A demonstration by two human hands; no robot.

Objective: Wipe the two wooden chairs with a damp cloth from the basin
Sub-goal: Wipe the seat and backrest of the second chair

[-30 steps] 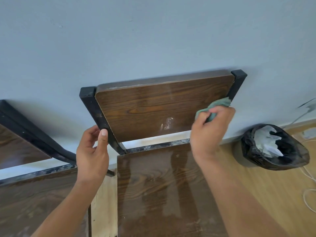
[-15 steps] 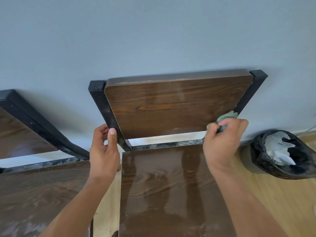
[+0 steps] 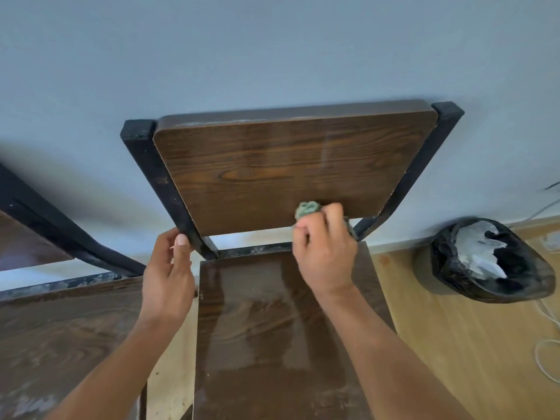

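Right hand (image 3: 325, 256) grip bunched on green cloth (image 3: 307, 208) at backrest (image 3: 288, 168) lower edge, 5 o'clock; left hand (image 3: 168, 277) grip narrow around black frame post (image 3: 169, 189); seat (image 3: 272, 322) glossy, likely wiped; second chair (image 3: 60, 328), 8 o'clock, dusty, likely pending.

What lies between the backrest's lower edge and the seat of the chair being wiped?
An open gap showing the wall behind, in the head view, between backrest and seat.
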